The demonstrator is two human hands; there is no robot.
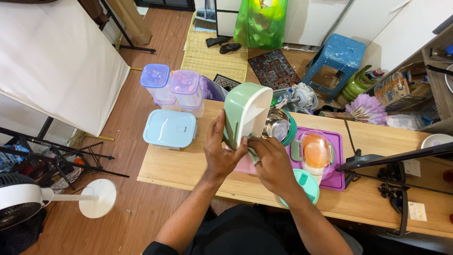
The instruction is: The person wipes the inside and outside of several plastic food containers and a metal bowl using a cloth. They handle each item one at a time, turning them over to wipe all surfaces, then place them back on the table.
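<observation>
Head view: left hand [221,153] gripping upright pale-green lid [245,113], right hand [272,163] pinching its edge.

Bare forearms run from short black sleeves; black clothing covers the lap.

Pale green box lid [246,113] with white inner face, held tilted upright above the desk [188,165], a grey-green cloth [253,155] at its lower edge.

Blue stool [338,55] beyond wooden table [188,167]
</observation>
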